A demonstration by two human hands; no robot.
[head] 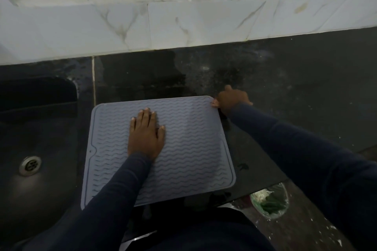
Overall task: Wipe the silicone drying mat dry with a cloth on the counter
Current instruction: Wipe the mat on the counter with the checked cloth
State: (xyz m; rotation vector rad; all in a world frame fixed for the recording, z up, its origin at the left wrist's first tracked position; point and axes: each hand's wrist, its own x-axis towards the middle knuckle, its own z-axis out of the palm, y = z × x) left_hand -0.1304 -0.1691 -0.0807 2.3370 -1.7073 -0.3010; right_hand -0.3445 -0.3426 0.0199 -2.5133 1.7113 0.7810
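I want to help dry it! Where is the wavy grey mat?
In the head view, the mat lies on the dark counter right of the sink, left hand flat on it, right hand holding its far right corner.

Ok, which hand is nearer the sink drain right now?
Left. The left hand lies flat on the middle of the mat, right of the drain. The right hand is farther off, holding the mat's far right corner.

mat (189, 140) on counter (285, 79), sink (40, 128) left
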